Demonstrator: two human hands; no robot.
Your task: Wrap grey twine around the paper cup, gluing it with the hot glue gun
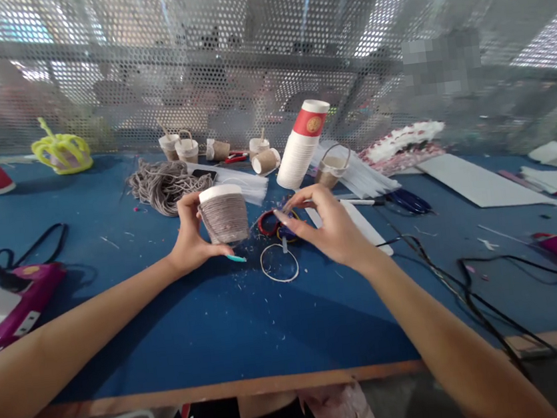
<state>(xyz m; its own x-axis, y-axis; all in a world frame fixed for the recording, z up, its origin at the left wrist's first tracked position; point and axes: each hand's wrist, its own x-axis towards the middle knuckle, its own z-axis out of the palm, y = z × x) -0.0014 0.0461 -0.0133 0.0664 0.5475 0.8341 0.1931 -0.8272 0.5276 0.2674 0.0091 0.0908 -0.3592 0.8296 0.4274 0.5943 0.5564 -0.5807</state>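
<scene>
My left hand (pixel 194 239) grips a paper cup (pixel 225 216) by its side. The cup is wrapped in grey-brown cord, with a white band bare at the top. A turquoise nail shows on the thumb below it. To the right, my right hand (pixel 321 225) is closed, thumb and forefinger drawn together; whatever lies between them, if anything, is too small to make out. Just behind those fingertips lie red-handled scissors (pixel 266 224), partly covered by the hand. A thin pale loop (pixel 280 280) rests on the blue table (pixel 212 330) between both hands.
Behind stand a leaning stack of paper cups (pixel 297 156), a heap of grey cord (pixel 162 185), several small cups and a little basket (pixel 331 168). Magenta power strips (pixel 32 297) lie left and right, with black cables (pixel 430 265) at right. White boards (pixel 481 182) lie at far right.
</scene>
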